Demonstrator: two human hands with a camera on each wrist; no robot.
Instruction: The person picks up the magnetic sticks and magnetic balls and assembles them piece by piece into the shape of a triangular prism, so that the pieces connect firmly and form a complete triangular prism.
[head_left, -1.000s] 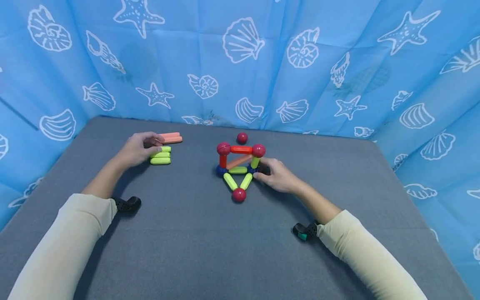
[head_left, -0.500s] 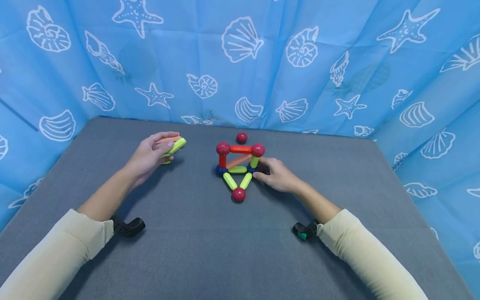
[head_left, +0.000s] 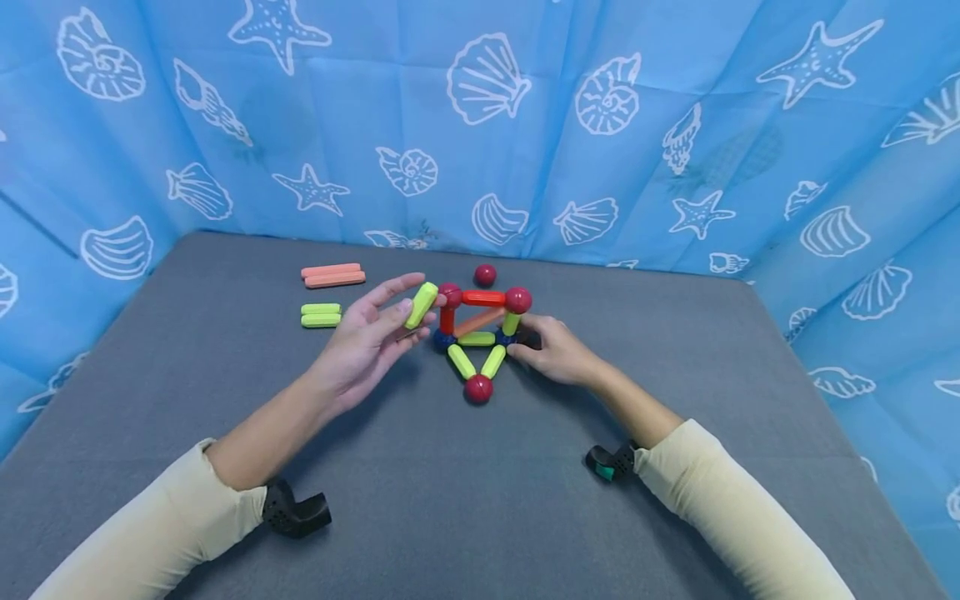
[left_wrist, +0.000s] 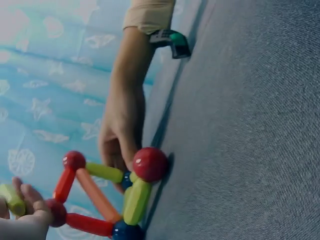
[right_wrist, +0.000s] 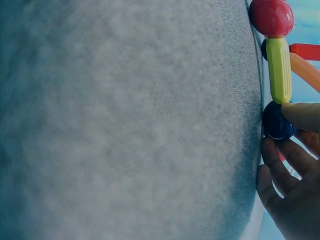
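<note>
My left hand [head_left: 360, 350] pinches a yellow-green building rod [head_left: 422, 306] between thumb and fingers, raised just left of a frame of rods and balls. That frame has a flat triangle of yellow-green rods ending at a front red ball [head_left: 478, 388]. Above its back edge rises a rectangle topped by a red rod [head_left: 483, 297] between two red balls, with an orange rod [head_left: 480, 322] running diagonally across. At the lower right corner, my right hand [head_left: 558, 354] grips a dark blue ball [right_wrist: 276, 121], thumb on one side and fingers on the other.
Two orange rods [head_left: 333, 280] and two yellow-green rods [head_left: 321, 320] lie side by side at the left on the grey table [head_left: 450, 500]. A loose red ball [head_left: 485, 275] sits behind the frame. A blue shell-print curtain [head_left: 525, 167] hangs along the back.
From the rods at the left, my left hand has lifted one yellow-green rod and carried it right, up to the frame. The right hand stays at the blue ball.
</note>
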